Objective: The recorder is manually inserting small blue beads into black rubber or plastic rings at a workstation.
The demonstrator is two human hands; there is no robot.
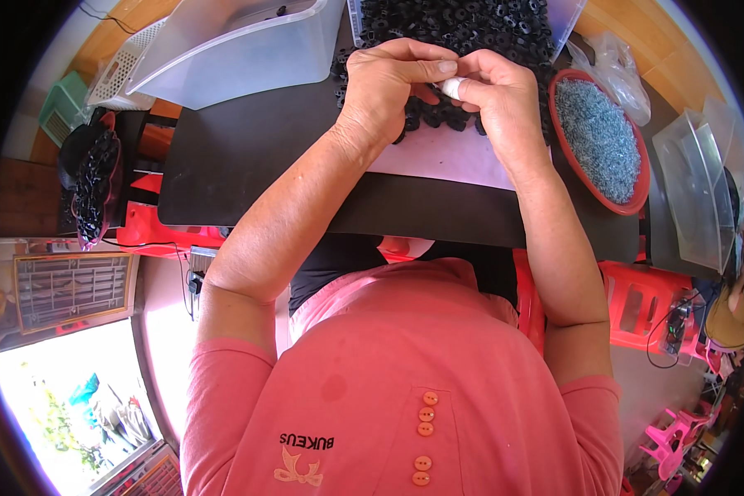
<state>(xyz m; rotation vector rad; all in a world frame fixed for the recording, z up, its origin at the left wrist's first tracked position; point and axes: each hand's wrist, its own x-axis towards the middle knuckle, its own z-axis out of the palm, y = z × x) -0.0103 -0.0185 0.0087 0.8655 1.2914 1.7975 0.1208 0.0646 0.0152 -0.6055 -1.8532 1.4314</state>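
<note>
My left hand (386, 84) and my right hand (504, 89) meet fingertip to fingertip over a heap of small black plastic parts (459, 25). The fingers of both hands are pinched together. Whatever lies between them is too small or too covered to make out. A white wrap (452, 88), which looks like finger tape, shows at the fingertips of my right hand. Loose black parts lie below and around both hands, some on a pale pinkish sheet (446, 165) at the table edge.
The dark table (248, 157) bears a large translucent bin (240, 62) at left. At right stand a red-rimmed basin (643, 178) of small bluish-clear pieces (599, 136), a clear plastic bag (620, 70) and clear bins (690, 182). A bag of black parts (95, 182) sits far left.
</note>
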